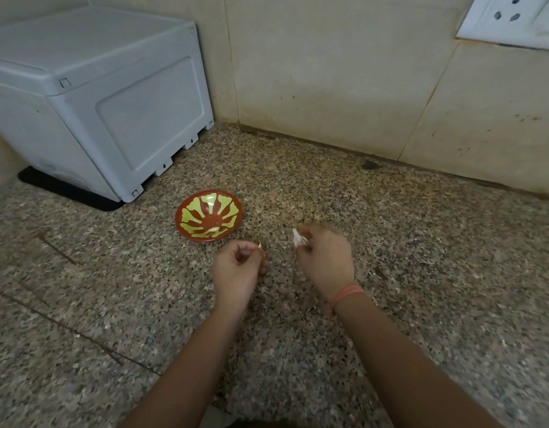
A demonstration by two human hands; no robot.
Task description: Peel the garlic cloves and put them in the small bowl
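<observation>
Counting is giving me one small bowl (192,211) with one pale clove (213,230) lying inside it. My right grip (325,257) is pinching one white garlic piece (297,240) and my left grip (237,267) is pinching one skin sliver (259,244), both hovering near the bowl.

One bowl (205,208), two hands (237,267) (325,257), one appliance (112,97)

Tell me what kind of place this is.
Most likely a home kitchen counter: a speckled stone worktop meets a tiled wall with a socket plate, a grey appliance sits in the corner, and garlic is held near a small bowl.
</observation>
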